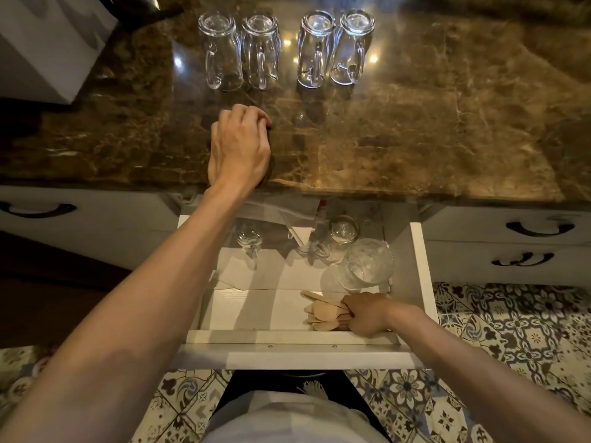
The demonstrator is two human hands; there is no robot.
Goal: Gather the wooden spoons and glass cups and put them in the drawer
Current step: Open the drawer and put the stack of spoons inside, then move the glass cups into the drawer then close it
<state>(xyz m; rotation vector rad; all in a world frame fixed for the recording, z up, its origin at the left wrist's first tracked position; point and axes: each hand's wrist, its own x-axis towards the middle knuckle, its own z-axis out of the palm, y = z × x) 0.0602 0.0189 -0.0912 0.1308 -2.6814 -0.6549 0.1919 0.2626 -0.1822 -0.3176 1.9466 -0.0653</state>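
In the lower right of the frame the right hand (367, 314) is reaching into the open white drawer (422, 282), its grip closing around a bundle of wooden spoons (323, 313); the spoon bowls are sticking out to the left of the fingers and lying against the drawer's front inner wall. Just above that hand, a glass mug (366, 263) is sitting upright in the drawer's right part, and two more glass mugs (342, 233) (249, 236) are standing farther back under the edge of the desk, the left one partly hidden by the left forearm. A white paper liner (271, 273) is covering the drawer floor. In the middle left of the frame the left hand (238, 145) is resting on the brown marble desk (415, 123) near its front edge, fingers curled under and holding nothing that can be seen. Well above it, along the top of the frame, four glass mugs are standing upside down on the desk in two pairs, one pair (240, 52) left of centre and the other pair (334, 47) right of centre, handles facing the viewer. A white box (48, 43) is occupying the upper left corner. Patterned floor tiles (511, 330) are showing below the drawer on the right.
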